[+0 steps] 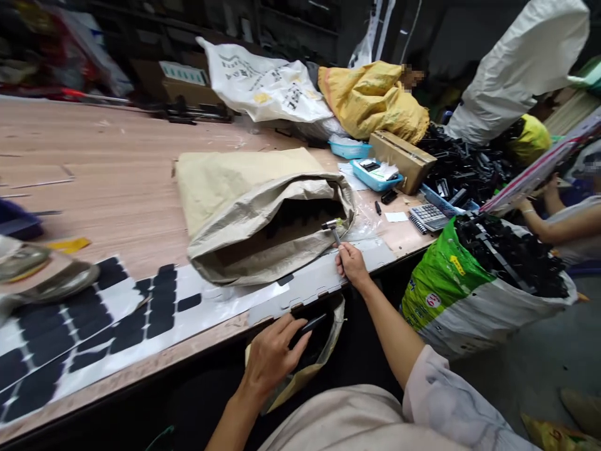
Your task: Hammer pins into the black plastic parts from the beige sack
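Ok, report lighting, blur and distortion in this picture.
Head view: bright light on the pale wooden tabletop, deep shadow inside the open tan paper-like sack; head view: dark background shelving is blurred; head view: edges look stretched, wide-angle, while the bare right hand is fairly clear.

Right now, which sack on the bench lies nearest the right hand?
The tan sack, its mouth gaping beside the right hand, which grips a hammer-like tool; the yellow sack and printed white sack lie farther back.
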The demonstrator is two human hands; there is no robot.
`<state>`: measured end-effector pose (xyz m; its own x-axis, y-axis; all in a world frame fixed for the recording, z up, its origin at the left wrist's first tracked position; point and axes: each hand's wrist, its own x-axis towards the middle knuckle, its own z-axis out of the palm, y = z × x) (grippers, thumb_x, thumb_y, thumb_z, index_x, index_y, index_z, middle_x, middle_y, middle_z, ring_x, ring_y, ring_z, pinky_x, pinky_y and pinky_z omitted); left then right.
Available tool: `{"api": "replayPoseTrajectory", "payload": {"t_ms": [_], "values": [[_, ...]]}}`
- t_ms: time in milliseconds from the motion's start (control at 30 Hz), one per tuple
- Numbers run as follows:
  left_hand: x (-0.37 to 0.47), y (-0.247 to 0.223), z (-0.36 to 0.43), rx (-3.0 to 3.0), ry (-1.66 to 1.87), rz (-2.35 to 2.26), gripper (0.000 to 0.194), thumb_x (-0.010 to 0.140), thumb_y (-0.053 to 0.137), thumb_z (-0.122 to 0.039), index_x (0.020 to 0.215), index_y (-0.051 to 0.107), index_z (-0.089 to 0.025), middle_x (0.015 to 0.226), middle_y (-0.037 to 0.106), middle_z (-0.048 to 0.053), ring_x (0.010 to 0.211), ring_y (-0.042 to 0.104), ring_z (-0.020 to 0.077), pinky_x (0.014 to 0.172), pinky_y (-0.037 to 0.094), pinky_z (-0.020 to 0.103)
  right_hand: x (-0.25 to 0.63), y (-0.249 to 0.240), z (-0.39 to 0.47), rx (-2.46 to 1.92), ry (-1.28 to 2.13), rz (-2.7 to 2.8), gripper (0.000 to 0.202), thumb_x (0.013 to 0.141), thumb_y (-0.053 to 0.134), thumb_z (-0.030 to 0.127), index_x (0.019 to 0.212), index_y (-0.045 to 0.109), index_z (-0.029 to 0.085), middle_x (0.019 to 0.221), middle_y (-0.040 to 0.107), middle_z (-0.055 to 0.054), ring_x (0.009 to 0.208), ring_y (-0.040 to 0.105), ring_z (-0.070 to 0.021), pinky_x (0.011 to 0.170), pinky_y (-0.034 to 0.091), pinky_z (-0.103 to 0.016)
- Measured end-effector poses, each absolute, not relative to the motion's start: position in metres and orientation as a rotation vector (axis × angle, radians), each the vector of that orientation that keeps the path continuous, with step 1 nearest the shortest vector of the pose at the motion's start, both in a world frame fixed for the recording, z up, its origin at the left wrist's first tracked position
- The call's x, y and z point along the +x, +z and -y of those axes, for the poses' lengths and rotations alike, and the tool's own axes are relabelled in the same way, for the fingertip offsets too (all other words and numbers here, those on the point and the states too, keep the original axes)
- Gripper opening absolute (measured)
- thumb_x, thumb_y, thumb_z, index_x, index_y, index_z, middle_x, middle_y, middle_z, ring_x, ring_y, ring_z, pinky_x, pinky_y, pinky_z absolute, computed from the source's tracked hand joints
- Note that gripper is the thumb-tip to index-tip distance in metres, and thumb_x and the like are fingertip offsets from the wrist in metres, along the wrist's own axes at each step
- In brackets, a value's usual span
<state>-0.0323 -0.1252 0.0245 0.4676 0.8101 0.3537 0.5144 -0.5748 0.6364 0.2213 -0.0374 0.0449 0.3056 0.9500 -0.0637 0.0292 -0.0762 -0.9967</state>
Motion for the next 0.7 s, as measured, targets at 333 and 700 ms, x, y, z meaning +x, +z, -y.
{"api": "replayPoseTrajectory", "payload": {"t_ms": [333,700], "values": [[0.019,0.079,0.002,2.167,1.004,-1.622,0.034,0.093,0.053,-0.04,0.111,0.075,-0.02,0.101,0.071,0.012,0.095,0.068,0.0288,0.091,0.055,0.039,0.217,0.045,0.041,-1.426,0.953,0.994,0.032,0.093,0.05,0.049,0.103,0.061,0.021,0.06,0.051,0.009,0.038,0.046,-0.009,0.032,0.034,-0.02],[0.032,0.041,-0.11,1.693,0.592,-1.936,0.055,0.081,0.065,-0.027,0.128,0.066,0.0,0.125,0.069,0.029,0.124,0.063,0.0485,0.103,0.054,0.056,0.218,0.041,0.04,-1.412,0.974,0.959,0.03,0.094,0.053,0.05,0.102,0.061,0.022,0.06,0.052,0.008,0.038,0.045,-0.0085,0.033,0.033,-0.019]]}}
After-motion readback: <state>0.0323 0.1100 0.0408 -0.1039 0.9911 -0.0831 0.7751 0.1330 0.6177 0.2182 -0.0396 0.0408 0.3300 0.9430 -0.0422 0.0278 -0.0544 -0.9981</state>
